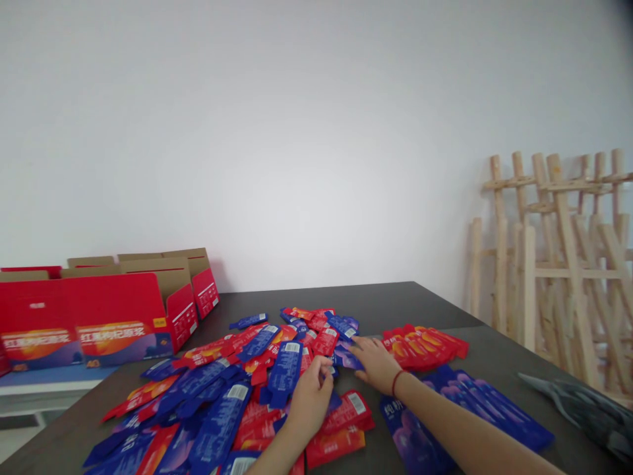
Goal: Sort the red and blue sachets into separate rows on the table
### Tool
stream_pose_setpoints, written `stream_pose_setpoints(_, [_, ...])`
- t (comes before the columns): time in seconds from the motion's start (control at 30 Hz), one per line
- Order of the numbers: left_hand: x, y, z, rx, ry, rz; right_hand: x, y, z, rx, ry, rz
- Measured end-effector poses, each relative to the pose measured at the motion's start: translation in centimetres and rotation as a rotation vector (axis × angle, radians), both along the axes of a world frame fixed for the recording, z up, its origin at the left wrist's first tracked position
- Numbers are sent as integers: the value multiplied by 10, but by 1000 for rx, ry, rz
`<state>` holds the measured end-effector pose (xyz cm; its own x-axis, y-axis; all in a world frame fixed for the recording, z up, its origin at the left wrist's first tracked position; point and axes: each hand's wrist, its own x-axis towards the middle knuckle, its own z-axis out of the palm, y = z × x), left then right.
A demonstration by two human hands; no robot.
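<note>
Blue row: a fanned row of blue sachets (pixel 475 412) lies flat at the near right of the worktop (pixel 395 305). Its left end runs under the right forearm.
Left hand: the left hand (pixel 309 396) rests on the near middle of the heap with its fingers curled inward. The back of the hand hides the fingertips, so I cannot tell whether it grips a sachet or only touches one.
Right hand: the right hand (pixel 376 363) is just right of the left one and a little farther off. It lies palm down and released, fingers spread. The fingertips rest on a blue sachet (pixel 345 358) at the heap's right edge. A red cord circles the wrist.
Mixed pile: the mixed pile (pixel 222 396) of red and blue sachets spreads loosely from the near left to the middle of the worktop. The sachets overlap at every angle.
Red stack: a tidy stack of red sachets (pixel 425 346) sits just right of the right hand, apart from the heap.
Grey object: a dark grey object (pixel 588 412), possibly a bag, lies at the right edge.
Cartons: open red cartons (pixel 99 323) with brown flaps stand at the far left, beside the worktop.
Wooden frames: pale wooden frames (pixel 558 264) lean at the far right.
Wall: a plain white wall (pixel 297 132) is behind everything.
</note>
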<state>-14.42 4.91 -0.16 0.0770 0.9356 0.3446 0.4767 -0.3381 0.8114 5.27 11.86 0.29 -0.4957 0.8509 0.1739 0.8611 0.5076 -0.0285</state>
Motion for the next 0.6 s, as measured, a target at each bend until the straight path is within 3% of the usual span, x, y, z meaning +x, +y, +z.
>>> stream_pose_setpoints(0.17, [-3, -3, 8, 41, -65, -45, -39, -11, 1, -55, 46, -56])
stream_pose_setpoints(0.4, [-5, 1, 6, 155, -136, 49, -25, -22, 28, -135, 224, -220])
stream_pose_setpoints(0.5, [-4, 5, 1, 217, -191, 99, -24, -41, 30, -256, 315, -226])
stream_pose_setpoints(0.6, [-2, 7, -1, 74, -284, 50, -29, -65, 18, -522, 521, -182])
